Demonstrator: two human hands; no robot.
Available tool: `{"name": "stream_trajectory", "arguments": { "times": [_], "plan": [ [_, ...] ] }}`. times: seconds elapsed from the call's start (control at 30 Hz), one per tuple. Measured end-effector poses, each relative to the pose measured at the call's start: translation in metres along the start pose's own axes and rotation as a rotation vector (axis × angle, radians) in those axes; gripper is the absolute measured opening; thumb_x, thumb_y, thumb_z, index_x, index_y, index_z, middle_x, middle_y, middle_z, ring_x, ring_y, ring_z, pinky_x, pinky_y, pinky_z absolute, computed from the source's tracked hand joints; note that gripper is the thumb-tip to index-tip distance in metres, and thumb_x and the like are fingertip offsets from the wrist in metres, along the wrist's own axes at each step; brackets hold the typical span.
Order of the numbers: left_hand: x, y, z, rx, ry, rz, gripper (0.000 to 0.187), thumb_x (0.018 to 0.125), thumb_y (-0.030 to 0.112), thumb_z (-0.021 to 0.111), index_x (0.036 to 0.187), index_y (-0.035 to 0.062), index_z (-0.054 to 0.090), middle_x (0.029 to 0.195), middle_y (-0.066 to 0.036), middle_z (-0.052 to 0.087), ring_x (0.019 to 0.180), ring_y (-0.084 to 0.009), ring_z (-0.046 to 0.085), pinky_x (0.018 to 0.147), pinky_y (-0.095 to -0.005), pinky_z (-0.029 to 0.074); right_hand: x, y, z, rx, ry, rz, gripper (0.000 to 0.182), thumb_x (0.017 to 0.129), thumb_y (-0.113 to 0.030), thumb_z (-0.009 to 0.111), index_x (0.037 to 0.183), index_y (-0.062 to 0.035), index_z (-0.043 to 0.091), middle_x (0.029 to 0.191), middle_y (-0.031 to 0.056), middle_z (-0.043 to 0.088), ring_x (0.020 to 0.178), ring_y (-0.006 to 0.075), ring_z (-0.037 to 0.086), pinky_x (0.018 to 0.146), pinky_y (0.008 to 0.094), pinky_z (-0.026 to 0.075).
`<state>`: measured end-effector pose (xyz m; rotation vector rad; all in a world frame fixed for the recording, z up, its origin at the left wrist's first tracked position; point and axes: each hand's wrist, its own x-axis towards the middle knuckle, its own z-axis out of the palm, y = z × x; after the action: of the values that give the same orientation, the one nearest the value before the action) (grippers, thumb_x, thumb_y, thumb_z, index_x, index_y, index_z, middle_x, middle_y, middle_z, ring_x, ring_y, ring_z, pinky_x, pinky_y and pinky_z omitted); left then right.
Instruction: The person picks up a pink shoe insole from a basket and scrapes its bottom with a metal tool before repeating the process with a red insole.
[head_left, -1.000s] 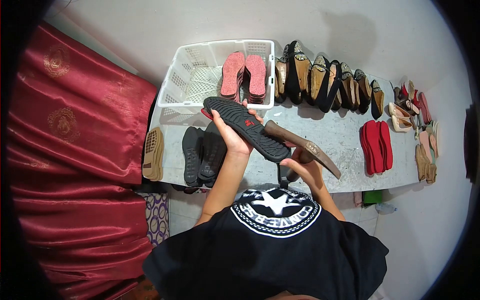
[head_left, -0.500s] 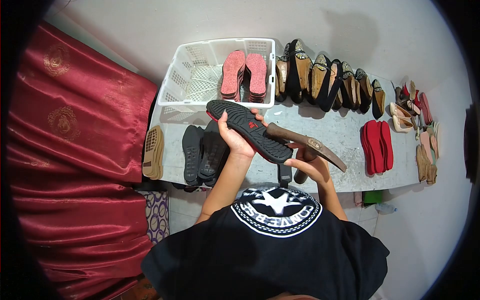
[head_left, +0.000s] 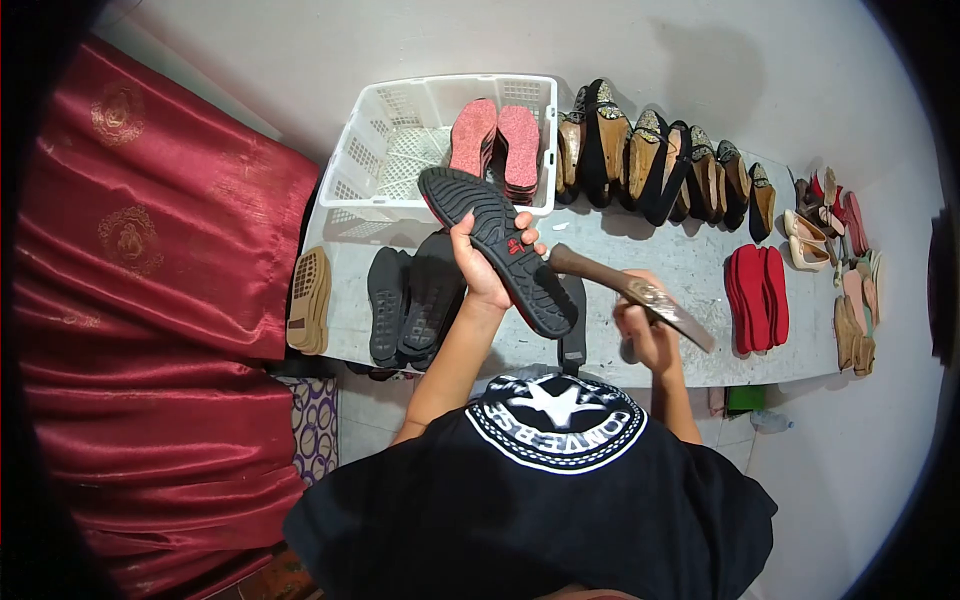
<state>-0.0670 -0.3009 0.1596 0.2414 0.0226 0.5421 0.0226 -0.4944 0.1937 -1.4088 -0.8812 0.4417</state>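
A black ridged shoe sole [head_left: 482,222] with a small red mark in the middle is tilted up over the table. My left hand [head_left: 486,268] is closed around its mid part, thumb on the tread side and fingertips curling over the far edge. To the right, my right hand [head_left: 652,335] is wrapped round the handle of a hammer [head_left: 600,270]. Its long worn metal head slants across above the hand, one end close to the sole's right edge. Behind the sole's lower end stands a dark narrow foot-shaped block [head_left: 573,335], partly hidden.
A white plastic basket [head_left: 375,203] with pink-topped soles [head_left: 475,135] stands at the back left. Black shoes [head_left: 655,165] line the wall. Dark soles [head_left: 388,305] and tan soles [head_left: 310,305] lie left, red soles [head_left: 757,300] right. A red curtain [head_left: 170,300] hangs at the left.
My right hand has left the sole's lower edge and moved right and slightly down with the hammer. The sole has turned more upright in my left hand.
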Motion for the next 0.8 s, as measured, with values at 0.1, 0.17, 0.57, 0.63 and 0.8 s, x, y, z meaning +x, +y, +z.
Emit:
{"name": "stream_trajectory", "arguments": {
  "times": [0.1, 0.17, 0.57, 0.63, 0.8],
  "plan": [
    [0.001, 0.007, 0.006, 0.048, -0.017, 0.082, 0.046, 0.076, 0.05, 0.038, 0.096, 0.0091, 0.043, 0.082, -0.007, 0.042, 0.071, -0.0178, 0.044, 0.067, -0.0345, 0.041, -0.002, -0.028, -0.013, 0.068, -0.047, -0.021, 0.052, 0.08, -0.046, 0.057, 0.099, 0.0018, 0.047, 0.061, -0.0003, 0.05, 0.054, 0.0052, 0.043, 0.049, 0.0192, 0.035],
    [0.001, 0.013, 0.01, 0.065, -0.067, 0.117, 0.048, 0.076, 0.051, 0.039, 0.098, 0.0079, 0.043, 0.083, -0.007, 0.043, 0.071, -0.0175, 0.045, 0.067, -0.0336, 0.041, -0.006, -0.04, -0.017, 0.043, -0.086, 0.018, 0.043, 0.081, -0.04, 0.058, 0.095, 0.0009, 0.051, 0.06, 0.001, 0.05, 0.051, 0.0068, 0.044, 0.048, 0.0201, 0.035],
    [0.0, 0.017, 0.004, 0.225, -0.114, 0.14, 0.054, 0.073, 0.052, 0.039, 0.093, 0.0028, 0.039, 0.085, -0.007, 0.038, 0.074, -0.0174, 0.042, 0.071, -0.0337, 0.038, -0.006, -0.044, -0.013, 0.064, -0.092, 0.011, 0.029, 0.084, -0.019, 0.056, 0.101, 0.004, 0.049, 0.071, 0.002, 0.052, 0.052, 0.0063, 0.043, 0.048, 0.0199, 0.036],
    [-0.001, 0.012, 0.008, 0.165, -0.121, 0.112, 0.055, 0.073, 0.052, 0.039, 0.093, 0.0016, 0.039, 0.085, -0.008, 0.039, 0.074, -0.0175, 0.042, 0.071, -0.033, 0.038, -0.004, -0.044, -0.011, -0.115, -0.097, -0.116, 0.031, 0.082, -0.018, 0.059, 0.101, 0.0037, 0.049, 0.07, 0.0039, 0.055, 0.053, 0.009, 0.05, 0.049, 0.0217, 0.039],
    [-0.002, -0.002, 0.009, 0.433, -0.073, 0.179, 0.054, 0.074, 0.051, 0.04, 0.093, 0.001, 0.039, 0.086, -0.008, 0.04, 0.075, -0.017, 0.043, 0.072, -0.0314, 0.038, 0.008, -0.024, 0.017, -0.401, -0.205, -0.065, 0.028, 0.08, -0.018, 0.062, 0.101, -0.0027, 0.051, 0.063, 0.0081, 0.055, 0.054, 0.014, 0.052, 0.053, 0.0253, 0.042]
  ]
}}
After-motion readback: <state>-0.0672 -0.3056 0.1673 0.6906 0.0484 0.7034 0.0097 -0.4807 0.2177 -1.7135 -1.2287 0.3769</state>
